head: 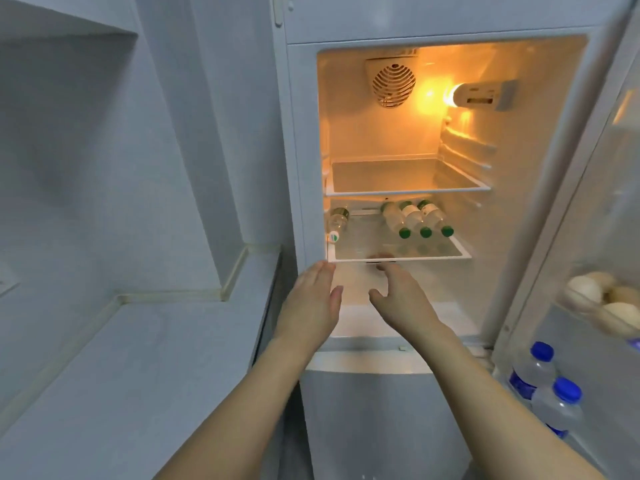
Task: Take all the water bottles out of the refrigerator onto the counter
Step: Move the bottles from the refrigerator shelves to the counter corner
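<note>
Fridge point(298, 168) door open. Four green-capped bottles point(412, 218) lie on the lower glass shelf point(460, 252), one apart at left. Left hand point(313, 299) and right hand point(401, 299) reach below the shelf, each grip loose, holding nothing. Worktop point(138, 358) left.

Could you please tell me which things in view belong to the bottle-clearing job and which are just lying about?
Part of the job:
- three clear green-capped plastic bottles lying on the lower glass shelf
- fourth bottle lying at its left
- two blue-capped bottles in the door
- grey counter

Just lying about:
- pale round eggs in the door
- bare upper shelf
</note>
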`<state>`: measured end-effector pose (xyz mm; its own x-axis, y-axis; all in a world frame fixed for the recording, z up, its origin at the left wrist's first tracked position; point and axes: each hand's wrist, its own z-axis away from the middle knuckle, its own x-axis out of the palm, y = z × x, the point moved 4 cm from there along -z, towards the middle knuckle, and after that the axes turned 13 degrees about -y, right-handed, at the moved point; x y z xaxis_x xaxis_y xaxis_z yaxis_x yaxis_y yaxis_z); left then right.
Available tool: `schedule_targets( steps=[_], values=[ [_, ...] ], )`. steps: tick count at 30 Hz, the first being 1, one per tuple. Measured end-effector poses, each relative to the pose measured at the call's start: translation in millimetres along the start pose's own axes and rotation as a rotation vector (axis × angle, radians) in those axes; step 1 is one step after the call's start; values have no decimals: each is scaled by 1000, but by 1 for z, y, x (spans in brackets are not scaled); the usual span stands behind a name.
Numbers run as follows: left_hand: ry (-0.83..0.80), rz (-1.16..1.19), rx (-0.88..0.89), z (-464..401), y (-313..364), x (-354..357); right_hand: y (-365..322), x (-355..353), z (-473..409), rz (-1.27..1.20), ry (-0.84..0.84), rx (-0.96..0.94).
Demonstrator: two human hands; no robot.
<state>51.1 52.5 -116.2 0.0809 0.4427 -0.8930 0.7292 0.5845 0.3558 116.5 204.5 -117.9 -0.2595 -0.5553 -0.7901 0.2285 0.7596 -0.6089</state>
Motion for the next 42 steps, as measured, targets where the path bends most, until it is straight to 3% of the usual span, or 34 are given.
schedule_targets(
  steps=[8,11,21,35,42],
  values=[
    [-72,112,5,-115,10,52,61,-31,-80,-96,98,103],
    [-112,155,-122,-166,4,65,92,-35,-123,-133,97,189],
    [-356,-98,-551,-295,-53,111,161,-36,-263,-186,59,330],
    [-368,-347,-617,-356,-90,145,208,-12,-336,-116,44,481],
    [-379,-274,-659,-351,-99,158,211,3,-338,-73,141,470]
  ],
)
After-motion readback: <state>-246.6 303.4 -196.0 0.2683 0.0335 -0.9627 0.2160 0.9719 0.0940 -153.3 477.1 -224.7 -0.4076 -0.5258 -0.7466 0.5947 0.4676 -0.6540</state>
